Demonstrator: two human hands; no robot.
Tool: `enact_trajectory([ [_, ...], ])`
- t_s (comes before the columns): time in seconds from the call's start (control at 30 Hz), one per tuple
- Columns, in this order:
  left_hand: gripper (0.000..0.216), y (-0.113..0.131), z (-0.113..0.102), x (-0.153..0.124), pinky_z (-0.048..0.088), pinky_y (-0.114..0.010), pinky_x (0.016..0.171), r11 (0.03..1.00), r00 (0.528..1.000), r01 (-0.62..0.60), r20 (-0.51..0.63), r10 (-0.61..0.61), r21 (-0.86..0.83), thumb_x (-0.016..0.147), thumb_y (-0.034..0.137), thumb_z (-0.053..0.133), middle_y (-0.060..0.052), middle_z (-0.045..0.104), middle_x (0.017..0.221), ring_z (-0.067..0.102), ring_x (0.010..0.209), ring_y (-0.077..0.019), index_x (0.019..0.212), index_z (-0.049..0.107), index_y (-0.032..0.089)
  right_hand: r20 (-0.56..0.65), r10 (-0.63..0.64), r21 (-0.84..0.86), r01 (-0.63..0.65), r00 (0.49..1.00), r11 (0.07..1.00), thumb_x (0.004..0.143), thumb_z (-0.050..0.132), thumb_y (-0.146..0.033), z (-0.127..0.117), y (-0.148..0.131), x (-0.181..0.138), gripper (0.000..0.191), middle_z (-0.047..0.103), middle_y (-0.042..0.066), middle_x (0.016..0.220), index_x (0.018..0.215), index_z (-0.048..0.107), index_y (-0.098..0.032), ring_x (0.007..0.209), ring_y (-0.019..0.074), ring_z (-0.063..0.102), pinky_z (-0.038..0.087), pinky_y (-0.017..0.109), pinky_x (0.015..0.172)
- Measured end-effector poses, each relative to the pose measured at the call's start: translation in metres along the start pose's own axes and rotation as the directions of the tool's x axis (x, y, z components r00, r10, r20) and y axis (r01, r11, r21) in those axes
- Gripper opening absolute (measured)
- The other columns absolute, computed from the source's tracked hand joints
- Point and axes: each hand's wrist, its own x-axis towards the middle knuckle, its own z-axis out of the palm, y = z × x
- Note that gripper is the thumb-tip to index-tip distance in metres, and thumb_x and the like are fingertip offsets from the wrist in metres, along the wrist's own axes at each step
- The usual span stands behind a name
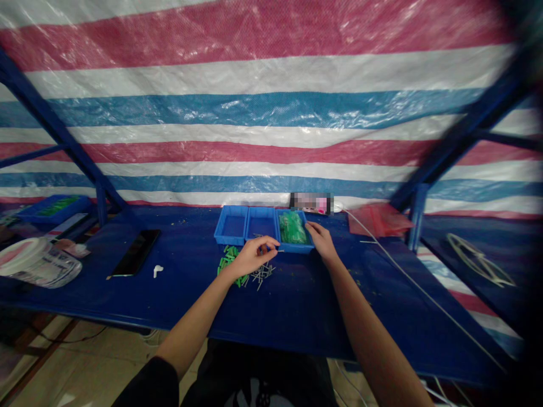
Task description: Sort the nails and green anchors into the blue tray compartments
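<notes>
The left hand (252, 257) is half-closed above metal pins (261, 275), its grip unclear. The half-open right hand (322, 240) is seen empty at the blue tray's (297, 247) rim. Green pieces (229, 261) are piled at the pins' 9 o'clock.

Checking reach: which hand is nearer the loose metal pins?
Left. The left hand is just beside the metal pins; the right hand is farther off, to their right.

My left hand (252, 257) reaches forward palm down, fingers (269, 242) bunched together; my right hand (321, 240) angles in just beside it, with both bare forearms (360, 322) extended.
</notes>
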Motion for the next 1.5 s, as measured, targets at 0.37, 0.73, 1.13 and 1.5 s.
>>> enact_trajectory([
  [0.37, 0.018, -0.009, -0.014, 0.006, 0.040, -0.021, 0.055, 0.990, 0.980, 0.043, -0.187, -0.068, -0.136, 0.076, 0.031, 0.063, -0.003, 0.063, 0.080, 0.052, 0.063, -0.0098, 0.087, 0.064, 0.017, 0.001, 0.009, 0.004, -0.009, 1.000, 1.000, 0.072, 0.056, -0.045, 0.000, -0.001, 0.000, 0.041, 0.068, 0.008, 0.099, 0.099, 0.068, -0.017, 0.094, 0.0249, 0.060, 0.041, 0.038, 0.090],
  [0.73, 0.011, -0.015, -0.016, 0.005, 0.043, -0.024, 0.060, 0.936, 0.941, 0.155, -0.336, -0.043, 0.315, 0.079, 0.024, 0.058, 0.001, 0.067, 0.083, 0.050, 0.055, -0.0088, 0.087, 0.064, 0.019, 0.005, -0.001, 0.035, 0.001, 1.000, 0.999, 0.072, 0.057, -0.044, 0.000, -0.002, 0.000, 0.040, 0.068, 0.007, 0.099, 0.099, 0.068, -0.017, 0.095, 0.0249, 0.060, 0.042, 0.038, 0.089],
  [1.13, 0.018, -0.016, -0.017, 0.004, 0.046, -0.024, 0.060, 0.903, 0.939, 0.168, -0.342, -0.025, 0.396, 0.080, 0.025, 0.057, -0.001, 0.067, 0.094, 0.049, 0.052, -0.0078, 0.096, 0.063, 0.020, 0.008, 0.005, 0.030, -0.005, 1.000, 1.000, 0.072, 0.057, -0.045, 0.000, 0.000, 0.001, 0.042, 0.068, 0.008, 0.099, 0.099, 0.067, -0.016, 0.095, 0.0245, 0.060, 0.041, 0.037, 0.090],
  [1.5, 0.021, -0.009, 0.000, -0.007, 0.047, -0.025, 0.072, 0.795, 0.966, -0.178, 0.258, 0.029, 0.580, 0.083, 0.031, 0.053, -0.003, 0.062, 0.100, 0.060, 0.087, -0.0161, 0.100, 0.062, 0.021, -0.008, 0.003, 0.012, -0.003, 1.000, 1.000, 0.071, 0.057, -0.048, 0.000, 0.001, 0.001, 0.041, 0.068, 0.006, 0.096, 0.097, 0.068, -0.018, 0.093, 0.0242, 0.060, 0.042, 0.038, 0.090],
])
